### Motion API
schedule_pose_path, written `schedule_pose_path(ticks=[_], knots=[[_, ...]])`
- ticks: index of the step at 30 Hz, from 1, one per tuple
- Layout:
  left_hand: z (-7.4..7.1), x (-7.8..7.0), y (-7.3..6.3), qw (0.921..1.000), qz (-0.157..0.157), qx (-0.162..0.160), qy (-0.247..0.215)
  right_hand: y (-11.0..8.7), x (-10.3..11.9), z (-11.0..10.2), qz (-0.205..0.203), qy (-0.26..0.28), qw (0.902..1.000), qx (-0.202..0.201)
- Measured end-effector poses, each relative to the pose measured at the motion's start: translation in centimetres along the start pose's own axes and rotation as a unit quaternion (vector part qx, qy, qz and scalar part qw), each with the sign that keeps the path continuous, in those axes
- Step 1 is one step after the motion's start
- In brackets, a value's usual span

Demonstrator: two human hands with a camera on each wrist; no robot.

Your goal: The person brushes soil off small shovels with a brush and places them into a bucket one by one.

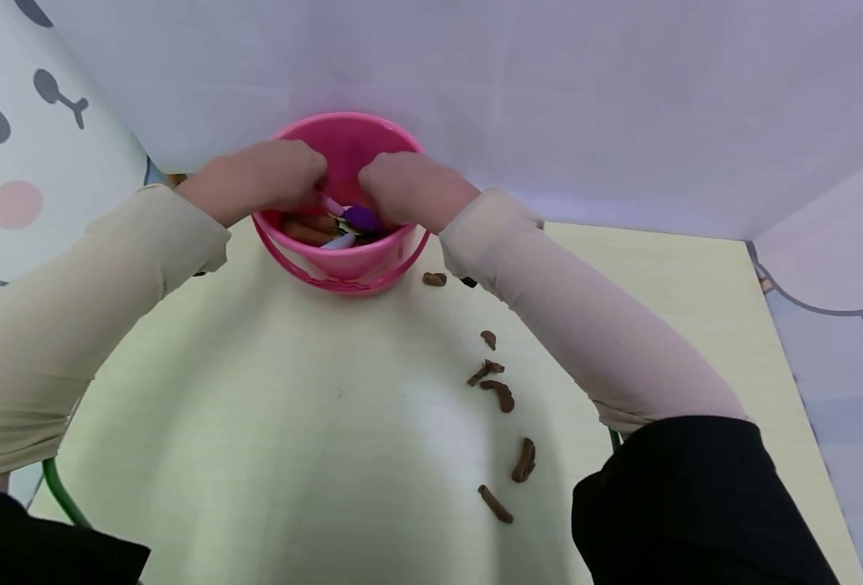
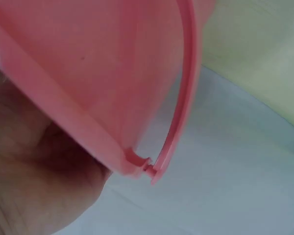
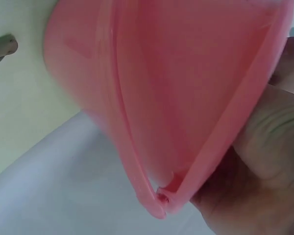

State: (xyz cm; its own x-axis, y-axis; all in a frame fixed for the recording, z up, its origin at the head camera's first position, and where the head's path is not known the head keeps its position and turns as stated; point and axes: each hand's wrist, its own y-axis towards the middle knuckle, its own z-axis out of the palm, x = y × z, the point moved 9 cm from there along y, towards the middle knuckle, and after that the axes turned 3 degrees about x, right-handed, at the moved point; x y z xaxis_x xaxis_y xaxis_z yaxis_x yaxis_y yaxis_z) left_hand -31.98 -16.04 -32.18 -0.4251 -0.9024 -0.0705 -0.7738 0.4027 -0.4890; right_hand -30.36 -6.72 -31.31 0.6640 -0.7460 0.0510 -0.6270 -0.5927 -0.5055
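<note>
A pink bucket (image 1: pixel 340 258) with its handle (image 2: pixel 186 88) hanging down stands at the back of the table. Both hands reach over its rim into it. My left hand (image 1: pixel 271 175) is bent inside the left side, beside a thin pink stick-like piece (image 1: pixel 331 203). Close to my right hand (image 1: pixel 413 187) lies a purple rounded thing (image 1: pixel 362 218); whether they touch is unclear. Brown pieces (image 1: pixel 307 231) and a pale bluish piece (image 1: pixel 340 242) lie in the bucket too. In both wrist views the bucket wall hides the fingertips, so any grip is hidden.
Several brown curled pieces (image 1: pixel 499 394) are scattered on the pale table (image 1: pixel 292 422), to the right of the middle. One brown piece (image 1: pixel 435 279) lies near the bucket's base. A white curtain-like wall (image 1: pixel 548 106) rises right behind the bucket.
</note>
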Motion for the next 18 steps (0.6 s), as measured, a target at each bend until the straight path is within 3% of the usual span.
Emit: schedule_pose_path(ticks=[6,11,18], knots=[[-1.4,-0.1,-1.5,0.9979,-0.004,-0.06,0.024,-0.8,-0.3,-0.6,-0.029,0.024,0.9976,-0.059],[-2.2,-0.4,-3.2,0.9918,0.002,-0.126,0.022,-2.4,0.0,-0.9,-0.078,0.037,0.9877,-0.131],[-2.2,-1.5,-7.6,0.974,0.011,-0.225,-0.022,-7.0,0.1,-0.9,-0.124,0.048,0.9654,-0.225]])
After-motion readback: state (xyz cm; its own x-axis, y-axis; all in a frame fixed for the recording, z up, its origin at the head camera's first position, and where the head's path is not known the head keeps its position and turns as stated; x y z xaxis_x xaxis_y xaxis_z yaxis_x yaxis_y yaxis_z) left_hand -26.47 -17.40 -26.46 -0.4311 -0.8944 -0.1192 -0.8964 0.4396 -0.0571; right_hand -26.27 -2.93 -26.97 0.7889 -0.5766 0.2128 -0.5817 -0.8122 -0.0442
